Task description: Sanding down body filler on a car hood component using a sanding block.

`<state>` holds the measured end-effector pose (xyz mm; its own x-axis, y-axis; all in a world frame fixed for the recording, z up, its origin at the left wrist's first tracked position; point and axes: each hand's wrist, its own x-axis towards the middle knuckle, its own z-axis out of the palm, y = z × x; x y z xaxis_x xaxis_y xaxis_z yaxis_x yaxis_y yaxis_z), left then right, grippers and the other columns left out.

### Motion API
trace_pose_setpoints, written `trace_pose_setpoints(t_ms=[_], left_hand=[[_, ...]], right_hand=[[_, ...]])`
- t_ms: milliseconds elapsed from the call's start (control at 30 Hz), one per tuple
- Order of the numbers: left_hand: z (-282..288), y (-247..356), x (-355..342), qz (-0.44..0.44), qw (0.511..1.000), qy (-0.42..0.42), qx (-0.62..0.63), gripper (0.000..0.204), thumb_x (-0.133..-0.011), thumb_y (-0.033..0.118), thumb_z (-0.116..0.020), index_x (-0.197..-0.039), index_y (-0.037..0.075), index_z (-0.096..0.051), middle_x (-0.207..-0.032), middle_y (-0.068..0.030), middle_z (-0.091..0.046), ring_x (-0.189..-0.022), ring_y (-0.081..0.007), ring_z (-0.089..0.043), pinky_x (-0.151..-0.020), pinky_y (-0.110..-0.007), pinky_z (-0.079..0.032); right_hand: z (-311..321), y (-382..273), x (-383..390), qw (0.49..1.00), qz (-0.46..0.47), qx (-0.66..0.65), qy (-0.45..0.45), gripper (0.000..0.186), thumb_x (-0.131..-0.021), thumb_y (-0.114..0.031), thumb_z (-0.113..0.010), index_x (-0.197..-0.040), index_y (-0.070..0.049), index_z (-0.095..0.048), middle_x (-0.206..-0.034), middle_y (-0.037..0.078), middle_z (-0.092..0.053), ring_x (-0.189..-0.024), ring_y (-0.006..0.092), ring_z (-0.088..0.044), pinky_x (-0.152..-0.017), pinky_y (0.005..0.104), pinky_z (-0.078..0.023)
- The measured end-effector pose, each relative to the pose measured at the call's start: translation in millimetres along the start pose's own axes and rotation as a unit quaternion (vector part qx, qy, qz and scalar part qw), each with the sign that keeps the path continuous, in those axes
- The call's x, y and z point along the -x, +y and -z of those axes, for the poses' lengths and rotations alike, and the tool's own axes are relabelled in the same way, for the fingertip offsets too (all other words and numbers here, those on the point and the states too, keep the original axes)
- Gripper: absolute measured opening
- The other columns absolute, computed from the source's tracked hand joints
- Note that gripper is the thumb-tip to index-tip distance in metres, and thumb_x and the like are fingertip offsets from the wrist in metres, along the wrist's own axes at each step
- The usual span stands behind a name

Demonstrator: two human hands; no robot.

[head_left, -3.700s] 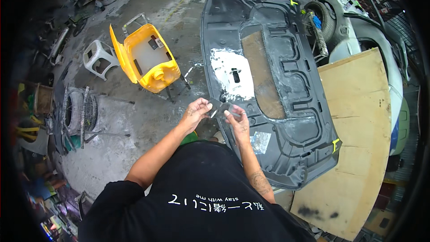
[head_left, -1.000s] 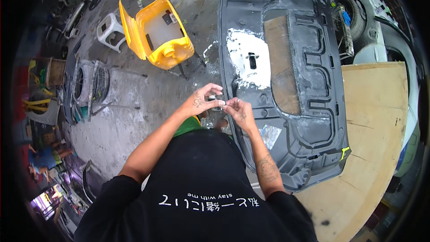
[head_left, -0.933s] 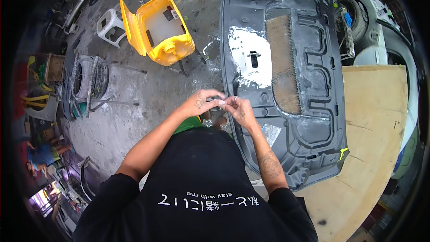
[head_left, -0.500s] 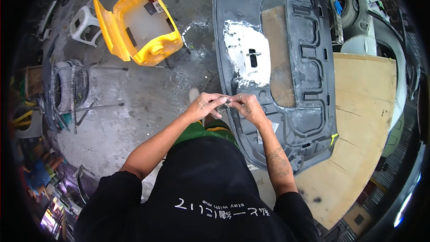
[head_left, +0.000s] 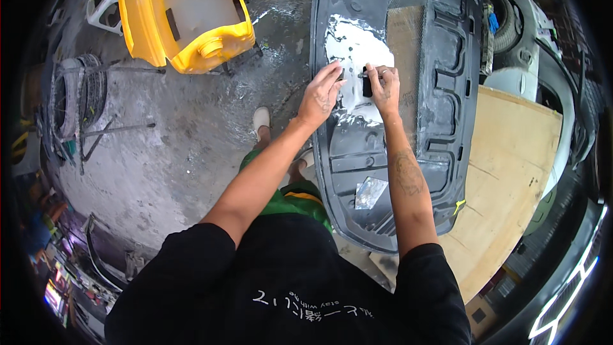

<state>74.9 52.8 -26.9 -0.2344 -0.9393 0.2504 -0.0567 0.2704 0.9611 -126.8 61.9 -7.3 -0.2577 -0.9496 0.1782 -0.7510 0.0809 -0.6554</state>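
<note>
A dark grey car panel (head_left: 348, 165), perhaps a bonnet seen from its inner side, lies in front of me to the right. Across it spreads a glossy white patch (head_left: 353, 45) around a dark slot (head_left: 367, 88). My right hand (head_left: 385, 86) is over the slot, thumb and forefinger closed at a small metal pin (head_left: 363, 75) that crosses it. At the patch's left edge is my left hand (head_left: 320, 97), fingers bent around a small dark piece (head_left: 340, 75) whose kind I cannot make out. The fingers partly cover it.
A brown strip (head_left: 403, 45) and black mesh line the panel's recess. Beneath the panel's right side extends a plywood sheet (head_left: 511, 147). A yellow plastic container (head_left: 140, 19) stands ahead left beside a white stool (head_left: 102, 3). Farther right are a car body (head_left: 517, 32) and wheel (head_left: 507, 35).
My hands have separated and moved forward onto the white patch. The right one has reached the pin at the slot. My view has shifted, and the yellow container sits higher and farther left.
</note>
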Motion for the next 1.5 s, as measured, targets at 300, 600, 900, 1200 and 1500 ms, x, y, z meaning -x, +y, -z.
trace_pose_setpoints(t_ms=[300, 600, 900, 1200, 1500], left_hand=[[-61, -2, 49, 0.001, 0.992, 0.070, -0.102, 0.039, -0.090, -0.002, -0.069, -0.126, -0.014, -0.061, -0.142, -0.0270, -0.058, -0.127, -0.0401, -0.061, -0.105, -0.040, -0.052], [0, 15, 36, 0.183, 0.956, 0.219, 0.064, 0.032, -0.096, 0.013, -0.073, -0.125, 0.000, -0.069, -0.121, -0.0117, -0.072, -0.107, -0.0202, -0.070, -0.100, -0.034, -0.056], [23, 27, 70, 0.285, 0.917, 0.157, 0.229, 0.034, -0.097, 0.010, -0.072, -0.125, -0.003, -0.059, -0.108, -0.0093, -0.069, -0.092, -0.0156, -0.071, -0.067, -0.027, -0.062], [16, 65, 114, 0.262, 0.902, 0.030, 0.340, 0.028, -0.100, 0.016, -0.068, -0.124, 0.005, -0.058, -0.134, -0.0102, -0.058, -0.116, -0.0167, -0.062, -0.087, -0.031, -0.058], [12, 63, 130, 0.240, 0.921, -0.058, 0.301, 0.087, -0.083, 0.016, -0.086, -0.156, 0.008, -0.038, -0.156, -0.0097, -0.043, -0.143, -0.0246, -0.046, -0.117, -0.041, -0.037]], right_hand=[[-27, 29, -6, 0.998, 0.038, 0.041, 0.011, 0.047, -0.104, -0.028, -0.052, -0.067, -0.002, -0.065, -0.068, 0.013, -0.064, -0.081, 0.0345, -0.056, -0.084, 0.0476, -0.037], [-29, 39, -6, 0.997, 0.060, 0.041, 0.029, 0.054, -0.104, -0.032, -0.050, -0.064, 0.001, -0.063, -0.067, 0.016, -0.065, -0.086, 0.0371, -0.058, -0.085, 0.0495, -0.038], [-14, 21, -3, 0.990, 0.029, -0.131, 0.044, 0.027, -0.098, -0.025, -0.069, -0.085, -0.001, -0.068, -0.079, 0.011, -0.067, -0.087, 0.0306, -0.058, -0.087, 0.0435, -0.042], [30, -74, 152, 0.874, -0.322, -0.342, -0.124, 0.017, -0.101, -0.019, -0.070, -0.102, -0.002, -0.068, -0.097, 0.007, -0.071, -0.084, 0.0146, -0.065, -0.081, 0.0280, -0.051], [35, -44, 169, 0.739, -0.313, -0.593, -0.064, 0.013, -0.095, 0.000, -0.071, -0.104, -0.008, -0.066, -0.127, 0.013, -0.067, -0.114, 0.0170, -0.062, -0.103, 0.0350, -0.047]])
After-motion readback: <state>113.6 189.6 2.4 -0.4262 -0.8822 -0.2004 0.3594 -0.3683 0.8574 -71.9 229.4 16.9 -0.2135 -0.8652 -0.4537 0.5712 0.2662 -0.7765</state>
